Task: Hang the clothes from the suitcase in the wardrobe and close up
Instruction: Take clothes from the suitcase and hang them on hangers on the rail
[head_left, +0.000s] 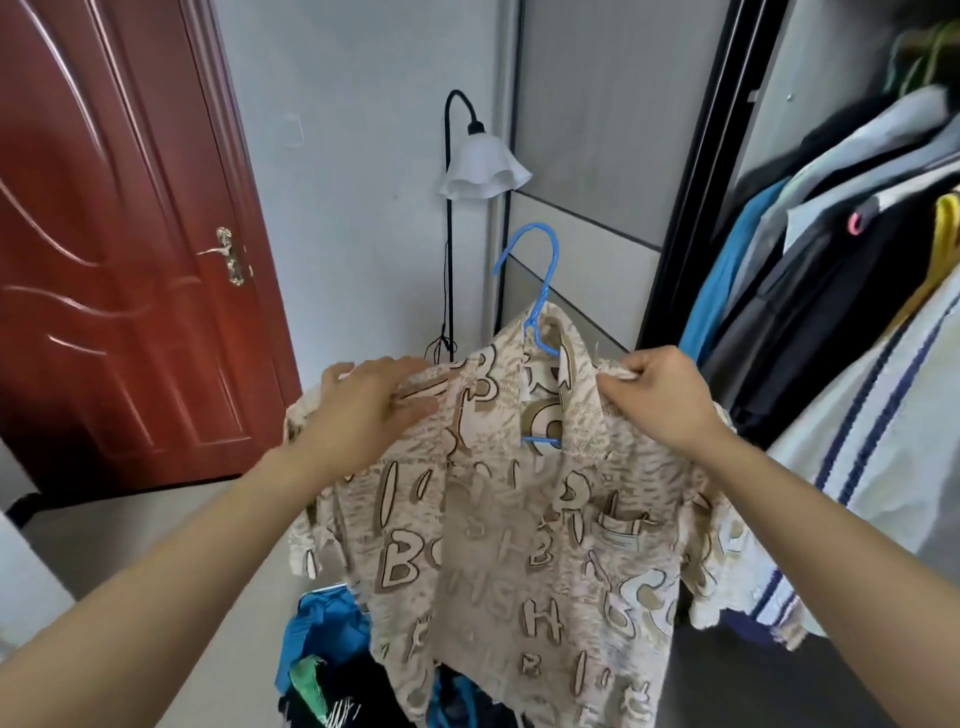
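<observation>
A beige shirt (519, 525) printed with large letters hangs in front of me on a blue hanger (540, 291), whose hook sticks up above the collar. My left hand (363, 410) lies over the shirt's left shoulder, fingers spread on the cloth. My right hand (660, 395) pinches the right shoulder near the collar. Below the shirt lies a pile of clothes (332, 670), blue, green and black; the suitcase itself is hidden. To the right stands the open wardrobe (852, 270) with several garments hanging in it.
A red wooden door (114, 249) with a metal handle is shut at the left. A black floor lamp (480, 161) with a white shade stands against the wall behind the shirt. The wardrobe's black sliding door frame (691, 182) runs between lamp and hanging clothes.
</observation>
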